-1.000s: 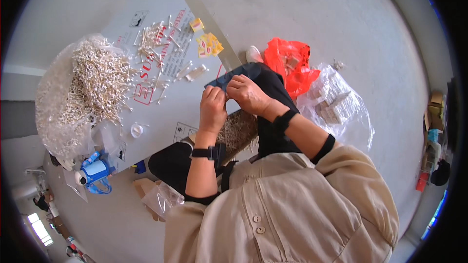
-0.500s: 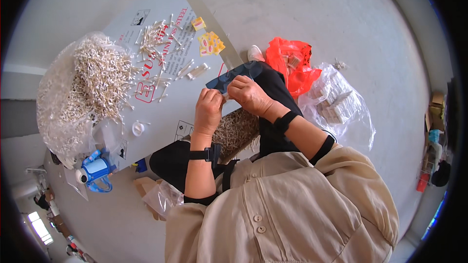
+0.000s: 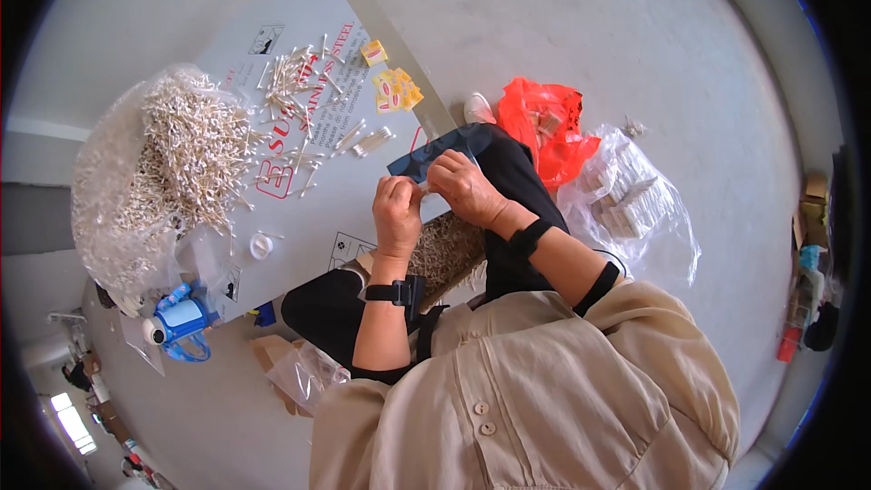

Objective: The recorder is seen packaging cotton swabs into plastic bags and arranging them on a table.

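Small whitish slim piece, mostly covered by fingertips, is sitting btwn both hands, near the near right corner of the grey film-covered flat tabletop. L hand is pinching one end btwn thumb & index; R hand is pinching the other, remaining fingers curling in. Can't tell how hard they're pressing, nor exactly what the piece is. It's prob. weighing next to nothing, bending easily & creasing under a hard squeeze; best hold is prob. a light pinch at each end.

Materials: smooth, translucent dark-blue sheet is lying just beyond the hands, by the right edge; brown-and-white heap of thin sticks is showing below them. Fuzzy-tipped white cotton swabs are scattering twd the far edge; crinkly clear plastic bag is bulging along the left edge. Flat yellow-and-white packets are overlapping near the right edge.
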`<state>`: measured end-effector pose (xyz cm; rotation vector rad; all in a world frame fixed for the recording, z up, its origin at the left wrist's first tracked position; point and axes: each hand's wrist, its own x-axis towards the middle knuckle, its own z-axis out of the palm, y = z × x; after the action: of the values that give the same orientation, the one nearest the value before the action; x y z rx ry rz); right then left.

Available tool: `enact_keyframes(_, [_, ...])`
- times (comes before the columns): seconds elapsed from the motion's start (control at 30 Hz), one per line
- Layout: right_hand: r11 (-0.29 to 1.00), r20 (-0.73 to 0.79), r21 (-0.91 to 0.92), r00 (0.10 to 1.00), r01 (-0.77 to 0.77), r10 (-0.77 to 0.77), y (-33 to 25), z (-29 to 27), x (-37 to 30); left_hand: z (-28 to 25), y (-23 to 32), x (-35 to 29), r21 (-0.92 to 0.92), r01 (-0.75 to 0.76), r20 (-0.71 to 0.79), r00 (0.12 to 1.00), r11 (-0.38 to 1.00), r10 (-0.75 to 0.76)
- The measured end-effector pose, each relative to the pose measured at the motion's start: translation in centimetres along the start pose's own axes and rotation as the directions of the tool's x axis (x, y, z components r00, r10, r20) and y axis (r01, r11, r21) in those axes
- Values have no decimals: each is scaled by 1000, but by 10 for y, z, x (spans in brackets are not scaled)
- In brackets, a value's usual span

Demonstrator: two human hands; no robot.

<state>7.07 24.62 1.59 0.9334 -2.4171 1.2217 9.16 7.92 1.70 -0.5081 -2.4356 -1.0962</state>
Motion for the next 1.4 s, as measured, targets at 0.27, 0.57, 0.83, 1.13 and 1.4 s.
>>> enact_keyframes(0.27, [1000, -41, -15, 999, 4, -4, -1, 3, -2, 0, 1, -5, -4, -4, -54, 999, 1000, 4])
enact_keyframes(0.57, [1000, -23, -13, 1000, -17, 17, 0, -1, 2, -14, -4, -2, -140, 230, 74, 972, 963, -222])
enact_keyframes(0.83, [1000, -39, -16, 999, 12, -13, 0, 3, 4, -3, -6, -9, -412, 513, 99, 847, 753, -522])
enact_keyframes(1.13, [1000, -24, -23, 1000, 4, -4, -1, 3, 5, 5, -6, -10, -586, 636, 162, 700, 503, -696])
enact_keyframes(1.4, [1000, -57, 9, 998, 4, -3, 2, 2, 2, -6, -3, -4, -67, 103, -19, 994, 992, -104])
